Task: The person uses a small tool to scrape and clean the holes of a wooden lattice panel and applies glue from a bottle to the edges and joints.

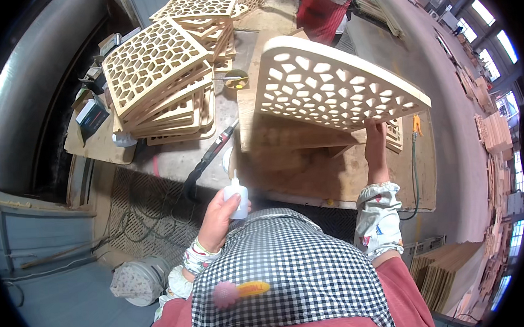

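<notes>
My left hand (215, 221) is wrapped round a small white squeeze bottle (238, 202) with a narrow nozzle pointing up, just in front of the bench's near edge. At the right, my right hand (376, 134) grips the lower right edge of a pale wooden lattice panel (335, 81). The panel, cut through with many irregular holes, is tilted up over a wooden block (296, 138) on the bench. Part of another lattice piece (394, 134) shows behind my right hand. My right fingertips are partly hidden by the panel.
Stacked lattice panels (154, 68) stand at the back left. A black handheld tool (213, 151) and a small bowl (236, 80) lie between them and the panel. An orange-tipped air gun (416, 125) with a hose is at the right. Across the bench stands a person in a red apron (320, 17).
</notes>
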